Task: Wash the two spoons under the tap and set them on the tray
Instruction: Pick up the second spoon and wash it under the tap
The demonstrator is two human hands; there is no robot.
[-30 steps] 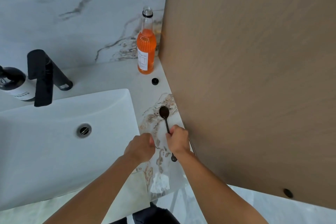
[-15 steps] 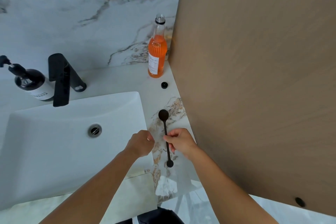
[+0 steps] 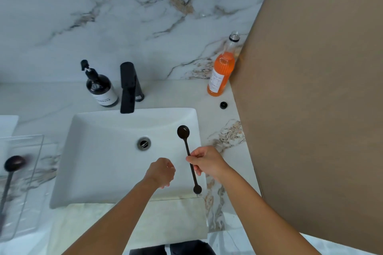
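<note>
My right hand [image 3: 208, 162] pinches the thin handle of a long black spoon [image 3: 187, 151] at its middle, holding it over the right side of the white sink [image 3: 99, 151], bowl pointing away from me. My left hand [image 3: 161, 173] hovers over the basin just left of the spoon, fingers curled in with nothing in them. The black tap [image 3: 128, 87] stands at the back of the sink, with no water visible. A second dark spoon [image 3: 10, 172] lies on the clear tray [image 3: 31, 151] at the far left, blurred.
A dark soap pump bottle [image 3: 100, 87] stands left of the tap. An open orange drink bottle [image 3: 222, 72] and its black cap [image 3: 223, 105] sit at the back right. A brown wooden panel [image 3: 310, 89] walls off the right. A pale cloth [image 3: 165, 219] lies at the counter's front.
My right hand lifted the black spoon off the counter and carried it left over the sink. My left hand moved along with it. The view swung left, revealing the tray and second spoon.
</note>
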